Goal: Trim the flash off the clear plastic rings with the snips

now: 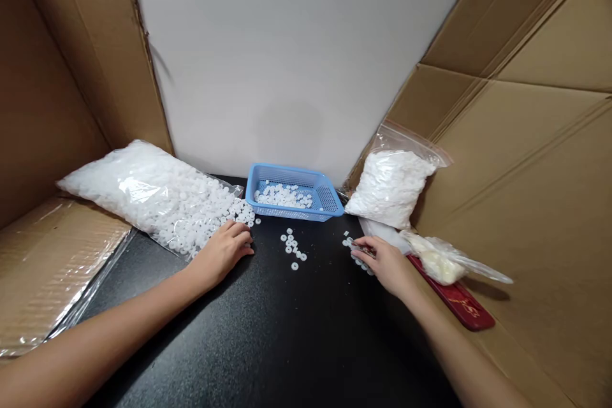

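My left hand [220,253] lies palm down on the black table [268,338], its curled fingers resting among white plastic rings spilling from the mouth of a large clear bag [143,194]. My right hand [385,261] rests at the right, fingers closed over a few small white rings [351,248] by a bag's edge; what it grips is too small to name. A small cluster of loose rings [292,247] lies between the hands. Behind it stands a blue mesh basket [329,197] holding several white rings.
A zip bag of white parts [392,188] leans on the cardboard wall [526,172] at right. A smaller bag of cream pieces [437,261] lies on a red flat object [459,303]. Cardboard also walls the left; a white panel [287,57] stands behind.
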{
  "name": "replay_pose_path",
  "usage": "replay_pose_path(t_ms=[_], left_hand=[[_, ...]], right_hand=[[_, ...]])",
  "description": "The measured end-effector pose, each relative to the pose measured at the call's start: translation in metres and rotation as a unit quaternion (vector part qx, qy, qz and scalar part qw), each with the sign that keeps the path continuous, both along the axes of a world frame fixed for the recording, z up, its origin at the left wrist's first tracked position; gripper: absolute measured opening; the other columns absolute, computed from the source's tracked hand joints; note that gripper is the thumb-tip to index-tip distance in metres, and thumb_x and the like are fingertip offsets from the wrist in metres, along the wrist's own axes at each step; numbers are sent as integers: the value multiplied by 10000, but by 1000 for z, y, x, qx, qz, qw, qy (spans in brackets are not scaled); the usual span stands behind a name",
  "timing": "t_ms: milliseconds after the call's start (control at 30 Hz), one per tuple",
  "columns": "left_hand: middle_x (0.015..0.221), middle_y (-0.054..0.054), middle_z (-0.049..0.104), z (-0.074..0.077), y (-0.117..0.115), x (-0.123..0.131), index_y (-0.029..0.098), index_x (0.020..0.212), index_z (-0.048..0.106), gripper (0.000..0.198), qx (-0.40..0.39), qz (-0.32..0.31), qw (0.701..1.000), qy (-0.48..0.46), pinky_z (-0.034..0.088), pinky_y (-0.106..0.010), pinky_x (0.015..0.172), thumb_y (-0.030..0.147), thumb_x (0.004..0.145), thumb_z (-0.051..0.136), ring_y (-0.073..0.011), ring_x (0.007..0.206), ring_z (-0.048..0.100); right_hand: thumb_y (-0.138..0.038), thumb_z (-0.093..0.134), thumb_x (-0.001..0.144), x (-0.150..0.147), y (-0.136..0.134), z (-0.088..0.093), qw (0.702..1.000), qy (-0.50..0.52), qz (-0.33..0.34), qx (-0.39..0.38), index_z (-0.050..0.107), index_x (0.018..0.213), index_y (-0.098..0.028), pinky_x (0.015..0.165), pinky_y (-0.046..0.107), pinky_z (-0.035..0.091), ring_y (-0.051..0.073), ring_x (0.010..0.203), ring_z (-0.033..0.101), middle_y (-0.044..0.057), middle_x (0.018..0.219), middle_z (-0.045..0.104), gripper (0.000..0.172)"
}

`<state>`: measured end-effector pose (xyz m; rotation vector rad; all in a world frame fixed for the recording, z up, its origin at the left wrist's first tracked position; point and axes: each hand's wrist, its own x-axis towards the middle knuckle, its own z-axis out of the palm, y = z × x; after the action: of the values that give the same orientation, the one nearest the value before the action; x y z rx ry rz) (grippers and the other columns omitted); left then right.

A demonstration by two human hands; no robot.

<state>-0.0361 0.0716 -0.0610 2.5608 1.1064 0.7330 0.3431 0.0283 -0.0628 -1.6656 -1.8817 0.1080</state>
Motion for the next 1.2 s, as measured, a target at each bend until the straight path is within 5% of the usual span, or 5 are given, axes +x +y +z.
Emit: replay_pose_path(t_ms=[167,433,667,1000,1200], left_hand=[[1094,-90,698,5,-5,-13,221,852,702,209,-37,-9,998,-42,505,-423,939,248,968,530,-264,1042,598],[969,-81,735,36,-29,-19,207,790,701,133,-162,101,968,-162,500,-438,892,321,851,669,-274,963,629],[728,-37,761,39,-42,-18,168,955,746,255,-358,146,857,-340,513,-295,649,374,809,713,-196,710,700],[808,-52,798,29,-46,-5,146,832,774,172,-546,112,660,-503,590,-308,856,223,706,863,-174,812,749],[934,-71,815,35,-47,3,138,950,769,159,-560,112,604,-556,603,-244,894,48,823,740,-143,841,771]], right_hand=[[-527,410,1000,-28,-6,9,999,1,30,15,686,868,-221,621,362,535,253,701,695,98,821,711,433],[-195,533,1003,-141,25,22,979,-58,181,-74,673,1147,-225,885,360,574,202,1005,693,65,1149,703,203],[-343,622,988,-203,69,12,967,-99,195,-128,613,1264,-192,901,442,576,233,1075,659,97,1288,631,315],[-327,613,970,-164,60,57,948,83,292,-96,711,978,-173,628,273,501,133,672,616,45,935,755,183],[-228,698,877,-182,49,67,885,148,424,-119,755,883,-201,690,257,515,145,753,682,26,871,778,63]])
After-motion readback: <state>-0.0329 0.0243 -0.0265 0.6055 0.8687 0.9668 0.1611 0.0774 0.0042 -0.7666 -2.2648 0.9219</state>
